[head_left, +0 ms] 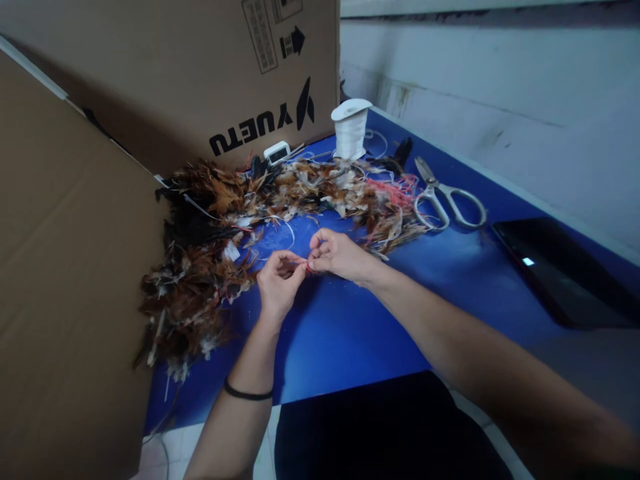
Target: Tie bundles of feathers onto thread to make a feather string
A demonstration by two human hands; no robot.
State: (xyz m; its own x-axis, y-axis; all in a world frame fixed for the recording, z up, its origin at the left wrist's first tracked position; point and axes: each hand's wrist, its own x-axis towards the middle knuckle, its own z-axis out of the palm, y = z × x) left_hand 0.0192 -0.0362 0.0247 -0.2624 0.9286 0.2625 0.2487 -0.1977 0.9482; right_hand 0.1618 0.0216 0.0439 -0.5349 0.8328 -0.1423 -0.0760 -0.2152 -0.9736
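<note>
My left hand (281, 281) and my right hand (336, 255) meet over the blue table, fingertips pinched close together. Between them shows a small bit of red thread (308, 268), which both hands grip; whatever else is tied to it is hidden by the fingers. Around the hands, heaps of brown, black and white feathers (200, 280) curve along the left and far side. A bundle of pinkish-red thread (393, 192) lies on the feathers at the far right. A thin white cord (292, 235) loops just beyond my hands.
Scissors (440, 200) lie slightly spread at the right, near a dark tablet or phone (565, 267). A white spool (351, 130) and a small white digital device (277, 153) stand at the back. Cardboard boxes (175, 80) wall the left and rear of the blue table (360, 333).
</note>
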